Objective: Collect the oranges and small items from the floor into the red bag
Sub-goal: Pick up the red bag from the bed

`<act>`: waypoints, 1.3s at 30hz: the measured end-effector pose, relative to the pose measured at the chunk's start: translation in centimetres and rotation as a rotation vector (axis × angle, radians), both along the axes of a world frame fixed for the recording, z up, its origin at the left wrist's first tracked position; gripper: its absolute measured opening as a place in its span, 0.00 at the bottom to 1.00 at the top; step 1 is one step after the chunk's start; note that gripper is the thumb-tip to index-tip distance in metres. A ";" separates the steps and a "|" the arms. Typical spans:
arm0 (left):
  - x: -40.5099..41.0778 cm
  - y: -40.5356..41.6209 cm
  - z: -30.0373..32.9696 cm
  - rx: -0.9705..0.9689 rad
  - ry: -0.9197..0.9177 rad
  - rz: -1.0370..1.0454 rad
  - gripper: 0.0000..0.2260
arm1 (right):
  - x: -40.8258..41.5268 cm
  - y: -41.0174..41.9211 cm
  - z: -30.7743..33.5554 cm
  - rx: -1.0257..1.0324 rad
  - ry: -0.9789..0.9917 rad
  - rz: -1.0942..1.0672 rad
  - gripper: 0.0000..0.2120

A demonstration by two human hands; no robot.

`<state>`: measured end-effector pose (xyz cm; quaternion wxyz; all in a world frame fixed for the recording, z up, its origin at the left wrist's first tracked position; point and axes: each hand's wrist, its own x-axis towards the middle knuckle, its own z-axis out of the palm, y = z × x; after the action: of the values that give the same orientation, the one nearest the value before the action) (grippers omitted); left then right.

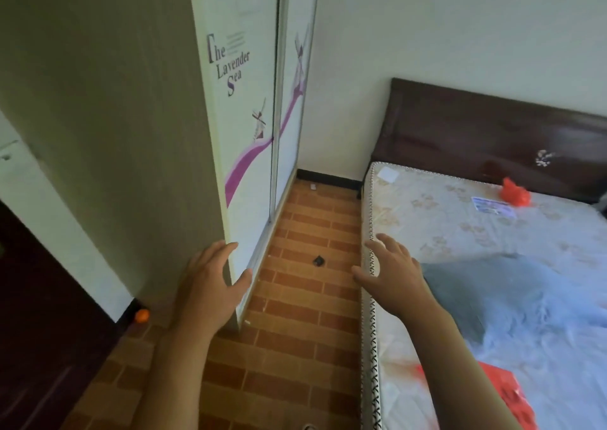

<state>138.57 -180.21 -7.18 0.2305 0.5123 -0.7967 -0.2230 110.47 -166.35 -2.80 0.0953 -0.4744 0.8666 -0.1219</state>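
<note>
Wardrobe (243,107) lettering: "The Lavender Sea"

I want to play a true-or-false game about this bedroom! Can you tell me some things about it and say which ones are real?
1. Both hands, left hand and right hand, hold nothing. True.
2. An orange lies on the floor by the wardrobe's corner. True.
3. The small dark item sits on the mattress. False: it lies on the floor.
4. The wardrobe door says "The Rose Garden". False: "The Lavender Sea".
</note>
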 end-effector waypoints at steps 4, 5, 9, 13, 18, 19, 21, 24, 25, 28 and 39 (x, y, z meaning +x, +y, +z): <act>-4.6 -1.2 0.5 -0.041 -0.011 -0.073 0.27 | -3.1 -0.4 -0.4 -0.022 -0.003 -0.026 0.31; -6.0 -1.6 0.7 -0.058 -0.027 -0.094 0.28 | -4.3 -0.8 -0.6 -0.031 -0.005 -0.034 0.32; -12.0 -3.8 2.2 -0.124 -0.108 -0.151 0.30 | -9.9 -2.6 -0.7 -0.080 -0.028 -0.064 0.32; -19.0 -6.6 3.7 -0.183 -0.156 -0.177 0.32 | -15.9 -4.4 -0.8 -0.128 -0.040 -0.100 0.33; -27.8 -8.0 3.8 -0.211 -0.171 -0.248 0.32 | -22.8 -4.5 -1.3 -0.133 -0.062 -0.151 0.33; -29.4 -8.3 3.6 -0.211 -0.174 -0.265 0.32 | -24.2 -4.3 -1.5 -0.134 -0.066 -0.169 0.32; -32.6 -8.7 3.2 -0.214 -0.173 -0.310 0.30 | -26.8 -3.4 -2.0 -0.128 -0.079 -0.218 0.32; -37.7 -8.9 2.8 -0.215 -0.171 -0.403 0.28 | -30.2 -1.4 -2.9 -0.132 -0.110 -0.329 0.32; -39.0 -9.0 2.7 -0.222 -0.171 -0.431 0.28 | -30.9 -0.8 -3.1 -0.133 -0.122 -0.358 0.33; -43.2 -9.2 2.0 -0.228 -0.156 -0.545 0.26 | -32.7 0.9 -3.8 -0.136 -0.143 -0.440 0.33; -59.6 -7.8 2.0 -0.158 -0.070 -1.098 0.31 | -34.2 7.7 -2.9 -0.205 -0.064 -0.920 0.32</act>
<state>78.94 -188.04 -5.18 0.0917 0.0100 -0.9681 -0.2330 76.26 -158.66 -5.68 0.0109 -0.0439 0.9670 -0.2508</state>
